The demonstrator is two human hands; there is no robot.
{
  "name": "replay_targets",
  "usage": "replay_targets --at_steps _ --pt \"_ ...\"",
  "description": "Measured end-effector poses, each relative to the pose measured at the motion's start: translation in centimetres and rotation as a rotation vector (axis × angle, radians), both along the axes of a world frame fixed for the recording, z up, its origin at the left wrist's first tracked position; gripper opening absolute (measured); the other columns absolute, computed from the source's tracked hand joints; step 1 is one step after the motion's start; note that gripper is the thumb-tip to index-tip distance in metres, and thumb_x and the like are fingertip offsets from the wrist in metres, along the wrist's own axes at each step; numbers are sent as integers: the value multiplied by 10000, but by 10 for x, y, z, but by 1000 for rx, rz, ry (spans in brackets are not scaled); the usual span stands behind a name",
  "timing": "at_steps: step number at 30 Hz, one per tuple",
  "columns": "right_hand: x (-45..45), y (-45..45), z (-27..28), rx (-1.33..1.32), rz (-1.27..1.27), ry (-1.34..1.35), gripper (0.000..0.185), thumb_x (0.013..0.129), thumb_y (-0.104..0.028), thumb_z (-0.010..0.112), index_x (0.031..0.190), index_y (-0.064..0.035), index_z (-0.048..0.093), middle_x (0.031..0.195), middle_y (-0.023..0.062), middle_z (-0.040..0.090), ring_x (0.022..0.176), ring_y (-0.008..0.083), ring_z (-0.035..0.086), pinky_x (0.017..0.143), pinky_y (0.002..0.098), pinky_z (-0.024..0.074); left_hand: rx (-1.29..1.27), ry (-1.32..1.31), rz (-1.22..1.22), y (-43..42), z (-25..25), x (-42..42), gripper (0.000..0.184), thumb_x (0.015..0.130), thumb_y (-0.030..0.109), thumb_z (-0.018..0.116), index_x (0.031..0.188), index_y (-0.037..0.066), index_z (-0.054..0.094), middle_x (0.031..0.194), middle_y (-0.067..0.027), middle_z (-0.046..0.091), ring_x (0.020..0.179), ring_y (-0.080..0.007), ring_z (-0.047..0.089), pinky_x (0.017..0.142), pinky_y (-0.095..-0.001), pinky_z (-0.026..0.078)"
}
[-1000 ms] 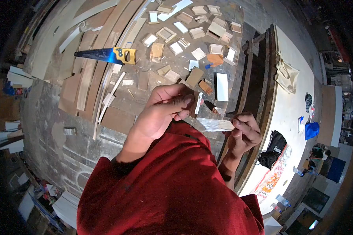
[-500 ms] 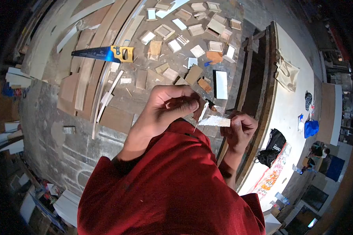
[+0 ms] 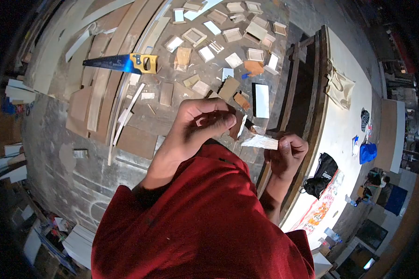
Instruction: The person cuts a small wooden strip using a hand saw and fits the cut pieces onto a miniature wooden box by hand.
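My left hand [image 3: 202, 122] is closed, thumb against curled fingers, on a small brown piece [image 3: 238, 127] with a whitish, ragged edge. My right hand [image 3: 289, 151] pinches the right end of a small flat wooden strip [image 3: 261, 141], whose upper face looks pale and smeared with white. The strip's left end points toward the brown piece, with a narrow gap between them. Both are held in front of my red shirt, above the littered work surface. Their exact material cannot be made out.
A handsaw [image 3: 121, 63] with a yellow handle lies at the left across long boards [image 3: 102, 93]. Several small wooden frames and offcuts [image 3: 194, 36] are scattered ahead. On the right a white-topped table [image 3: 344, 125] carries a cloth bag [image 3: 341, 86] and a black pouch [image 3: 322, 174].
The strip in my right hand has shifted slightly right, away from the brown piece, and the gap between them has opened. My left hand has barely moved.
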State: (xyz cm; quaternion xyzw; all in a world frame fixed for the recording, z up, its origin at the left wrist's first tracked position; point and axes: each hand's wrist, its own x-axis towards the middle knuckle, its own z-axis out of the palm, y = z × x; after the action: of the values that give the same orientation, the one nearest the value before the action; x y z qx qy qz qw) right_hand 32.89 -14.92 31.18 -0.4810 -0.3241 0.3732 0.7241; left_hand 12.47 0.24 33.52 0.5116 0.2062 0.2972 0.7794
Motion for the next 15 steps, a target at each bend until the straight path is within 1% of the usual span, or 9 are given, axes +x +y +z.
replay_targets --at_steps 1,2,4,7,9,11,15 --pt "-1 1 1 -3 -2 1 228 942 -105 692 782 49 643 638 80 599 439 106 495 401 283 445 37 22 -9 0 -1 0 94 958 50 649 885 -8 664 784 28 627 695 -22 483 606 -194 350" --pt "-2 3 2 -1 -11 31 223 941 -105 691 786 48 645 646 84 607 443 107 504 399 280 443 34 22 -13 -1 -1 1 94 958 50 649 885 -8 664 784 28 627 695 -22 483 606 -194 350" --pt "0 4 -3 -39 -11 60 189 932 -86 694 800 42 652 674 94 631 454 110 525 396 279 445 -33 14 -2 -3 1 4 110 959 74 653 874 6 669 750 44 616 661 -12 438 581 -199 318" --pt "0 2 -6 -105 4 4 165 923 -66 699 805 41 655 672 90 630 453 110 520 398 283 449 -60 28 17 -3 4 7 114 958 94 659 880 13 676 739 45 616 644 -9 420 571 -203 310" --pt "1 1 -10 -87 12 1 146 912 -56 712 809 34 659 678 85 634 454 111 522 399 288 453 -57 33 16 -1 3 3 114 957 98 661 882 14 677 743 43 621 644 -11 424 572 -203 315" --pt "3 0 -11 -49 54 23 156 922 -73 709 813 29 660 689 83 633 447 106 509 399 288 452 -59 37 3 0 2 3 113 956 101 664 883 15 678 746 42 626 644 -13 429 573 -204 320" --pt "-4 7 -2 -6 4 81 176 935 -88 700 809 27 658 687 81 626 437 100 488 400 289 452 -60 42 11 -1 0 4 110 957 109 664 903 15 684 764 40 638 649 -19 444 580 -205 333"
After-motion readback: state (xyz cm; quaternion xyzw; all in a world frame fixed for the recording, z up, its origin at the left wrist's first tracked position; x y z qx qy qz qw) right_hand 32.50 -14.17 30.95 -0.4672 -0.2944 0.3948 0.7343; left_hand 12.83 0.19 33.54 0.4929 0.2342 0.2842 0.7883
